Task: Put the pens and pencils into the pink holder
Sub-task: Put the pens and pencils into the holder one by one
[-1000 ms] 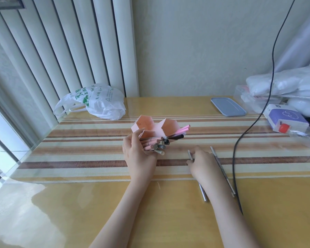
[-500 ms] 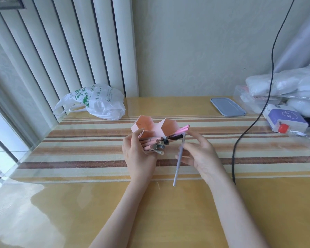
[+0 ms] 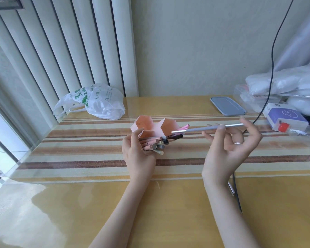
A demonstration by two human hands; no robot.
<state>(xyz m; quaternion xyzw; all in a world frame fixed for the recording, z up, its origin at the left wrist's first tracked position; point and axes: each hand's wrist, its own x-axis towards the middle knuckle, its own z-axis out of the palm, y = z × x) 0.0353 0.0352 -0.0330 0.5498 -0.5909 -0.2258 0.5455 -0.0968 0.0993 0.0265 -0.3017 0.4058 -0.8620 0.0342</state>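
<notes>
Striped table (image 3: 97,158): left hand (image 3: 138,154) grips pink holder (image 3: 150,127); right hand (image 3: 229,147) pinches grey pen (image 3: 204,129) beside it.

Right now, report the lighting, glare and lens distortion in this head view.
Head view: daylight enters from the window at left; its glare whitens the glossy table at lower left. Wide-angle distortion splays the vertical blinds. The right hand and its grey pen are slightly soft; the left hand and the pink holder are fairly sharp.
</notes>
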